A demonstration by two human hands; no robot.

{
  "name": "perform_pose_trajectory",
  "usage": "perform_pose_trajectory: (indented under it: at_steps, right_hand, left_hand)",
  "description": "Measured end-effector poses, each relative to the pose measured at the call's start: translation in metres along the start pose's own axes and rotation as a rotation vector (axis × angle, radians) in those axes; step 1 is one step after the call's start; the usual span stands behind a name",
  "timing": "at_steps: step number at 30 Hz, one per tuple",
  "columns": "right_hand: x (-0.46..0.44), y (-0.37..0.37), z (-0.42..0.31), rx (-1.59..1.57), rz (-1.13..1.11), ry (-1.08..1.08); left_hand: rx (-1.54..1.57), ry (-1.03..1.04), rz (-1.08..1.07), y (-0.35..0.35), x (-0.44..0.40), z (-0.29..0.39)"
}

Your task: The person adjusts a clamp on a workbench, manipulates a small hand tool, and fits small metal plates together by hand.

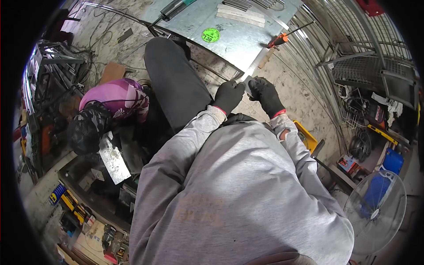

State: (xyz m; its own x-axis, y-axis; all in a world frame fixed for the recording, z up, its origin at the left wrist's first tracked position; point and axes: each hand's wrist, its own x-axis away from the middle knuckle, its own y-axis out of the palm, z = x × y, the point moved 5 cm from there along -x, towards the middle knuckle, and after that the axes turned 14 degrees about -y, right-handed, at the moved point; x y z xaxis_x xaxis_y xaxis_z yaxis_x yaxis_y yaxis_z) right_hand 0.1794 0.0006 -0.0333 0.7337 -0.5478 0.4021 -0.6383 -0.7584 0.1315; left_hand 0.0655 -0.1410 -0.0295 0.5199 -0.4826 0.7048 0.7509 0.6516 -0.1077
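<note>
At the tabletop's near corner, the left hand and right hand cover parts of the plate. By the left edge, the sticker's rim print is too small to read. The picture's top cuts off the tabletop, tool and rods.

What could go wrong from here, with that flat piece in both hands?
Drop: the left hand and right hand hold the flat piece near the table corner; the gloves might let it slip.
Knock: the orange-handled tool sits at the table's edge; reaching forward could bump it.
Collision: a co-worker bends close by on the left; turning that way might hit them.
</note>
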Motion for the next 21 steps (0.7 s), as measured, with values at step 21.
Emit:
perform_pose_trajectory:
  at_steps: [21]
  right_hand:
    - [-0.010, 0.016, -0.032, 0.224, 0.146, 0.039]
  left_hand:
    - [0.373, -0.313, -0.353, 0.023, -0.003, -0.002]
